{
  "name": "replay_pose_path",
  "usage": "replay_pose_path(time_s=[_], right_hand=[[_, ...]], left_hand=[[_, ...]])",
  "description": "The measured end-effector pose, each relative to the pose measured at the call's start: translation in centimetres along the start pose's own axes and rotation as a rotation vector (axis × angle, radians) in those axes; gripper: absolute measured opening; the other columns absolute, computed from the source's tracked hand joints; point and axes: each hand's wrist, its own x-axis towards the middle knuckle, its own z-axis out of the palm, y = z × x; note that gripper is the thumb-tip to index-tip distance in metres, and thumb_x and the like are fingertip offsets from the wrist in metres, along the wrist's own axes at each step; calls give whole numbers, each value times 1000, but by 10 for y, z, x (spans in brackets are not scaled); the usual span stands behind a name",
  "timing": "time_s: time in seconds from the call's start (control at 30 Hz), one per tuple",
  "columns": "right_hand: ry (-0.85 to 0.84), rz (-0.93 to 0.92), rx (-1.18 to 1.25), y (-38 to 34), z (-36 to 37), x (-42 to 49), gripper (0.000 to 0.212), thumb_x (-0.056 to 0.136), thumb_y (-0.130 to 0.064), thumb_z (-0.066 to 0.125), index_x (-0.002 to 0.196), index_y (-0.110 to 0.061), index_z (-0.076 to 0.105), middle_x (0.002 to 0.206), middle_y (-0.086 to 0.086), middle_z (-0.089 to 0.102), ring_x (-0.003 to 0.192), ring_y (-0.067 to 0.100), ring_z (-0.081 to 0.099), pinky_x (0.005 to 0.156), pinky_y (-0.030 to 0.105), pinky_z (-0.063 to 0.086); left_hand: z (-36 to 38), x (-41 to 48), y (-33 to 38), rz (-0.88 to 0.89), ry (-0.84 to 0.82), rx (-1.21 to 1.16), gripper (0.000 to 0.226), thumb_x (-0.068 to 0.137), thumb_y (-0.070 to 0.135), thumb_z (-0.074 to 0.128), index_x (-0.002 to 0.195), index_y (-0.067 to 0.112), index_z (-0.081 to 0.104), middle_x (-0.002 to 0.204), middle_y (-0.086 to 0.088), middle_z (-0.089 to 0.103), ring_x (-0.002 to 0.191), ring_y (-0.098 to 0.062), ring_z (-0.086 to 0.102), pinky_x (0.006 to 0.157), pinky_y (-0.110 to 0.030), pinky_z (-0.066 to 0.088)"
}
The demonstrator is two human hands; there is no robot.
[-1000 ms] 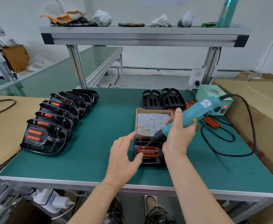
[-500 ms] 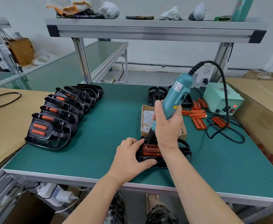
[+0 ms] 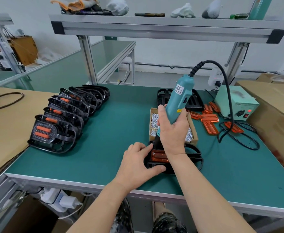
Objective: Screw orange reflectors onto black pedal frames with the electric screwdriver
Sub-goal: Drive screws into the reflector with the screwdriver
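A black pedal frame (image 3: 193,153) lies near the front edge of the green table (image 3: 114,132), with an orange reflector (image 3: 159,156) set in it. My left hand (image 3: 137,163) grips the frame's left end, thumb under and fingers on top. My right hand (image 3: 173,132) holds the teal electric screwdriver (image 3: 179,100) nearly upright, its black tip down at the reflector's far left corner. The bit itself is hidden behind my hands.
A cardboard box of screws (image 3: 154,120) sits just behind the pedal. Loose orange reflectors (image 3: 210,120) and bare black frames (image 3: 195,101) lie at the right back, by the power unit (image 3: 237,103) and its cable (image 3: 238,138). A row of finished pedals (image 3: 62,121) stands at left.
The screwdriver swung from slanted to nearly upright, its tip moving from the screw box side down onto the reflector. My left hand closed from hovering open onto the frame's left end.
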Motion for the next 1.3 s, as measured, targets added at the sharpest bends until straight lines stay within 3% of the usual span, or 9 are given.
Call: replay_pose_path(time_s=[0.17,0.37,0.5,0.67,0.77,0.87,1.07,1.2,1.3], right_hand=[[-47,-48,-19,-1,1,-3,26,87,-42,69,94,-19,58,74,8,63,65,28,61,64,51,54],[-8,-70,-30,0,2,-3,16,89,-27,71,88,-28,55,69,-10,59,60,16,57,62,44,54],[39,-106,-39,4,3,-5,18,88,-28,70,86,-30,52,69,-17,58,58,6,53,58,29,50],[31,-112,-76,7,6,-7,20,83,-41,66,83,-33,48,67,-8,56,60,14,54,59,38,51],[15,-84,-86,7,9,-7,23,83,-40,67,81,-30,46,66,3,58,59,25,56,59,47,50],[-18,-88,-96,6,10,-7,23,85,-38,68,81,-29,47,65,3,57,58,27,56,58,49,50],[-21,-5,-8,0,-1,-7,22,83,-45,69,86,-27,56,70,1,63,63,24,61,66,49,53],[-21,-2,58,-3,-11,-7,15,84,-45,71,86,-37,59,72,8,63,67,34,63,68,54,55],[-28,-7,57,-7,-13,-9,23,84,-46,71,90,-28,59,73,12,63,68,35,62,70,55,55]], left_hand=[[0,0,0,8,4,7,93,63,82,49,140,31,52,104,15,40,103,-8,36,100,-29,35],[1,0,0,3,10,5,92,63,83,50,138,31,54,102,15,40,101,-8,36,98,-30,36],[0,-1,2,13,14,17,85,64,82,50,132,31,58,99,15,39,98,-9,35,95,-30,36],[-1,-1,4,22,18,29,73,67,81,50,120,32,62,95,15,39,95,-10,36,91,-31,37],[-1,-1,5,26,19,40,73,66,81,49,118,31,63,97,12,42,95,-11,37,91,-31,36],[-2,-1,5,26,22,33,71,66,80,50,116,32,64,98,11,43,95,-11,37,91,-31,37],[-2,-1,4,13,-8,43,81,66,80,55,131,31,58,103,13,41,102,-10,38,98,-32,36],[-2,0,3,5,-28,48,96,63,83,51,144,31,47,108,14,39,106,-8,35,102,-28,33],[-1,0,2,14,-21,46,96,62,85,46,142,32,49,106,15,39,104,-7,35,100,-28,33]])
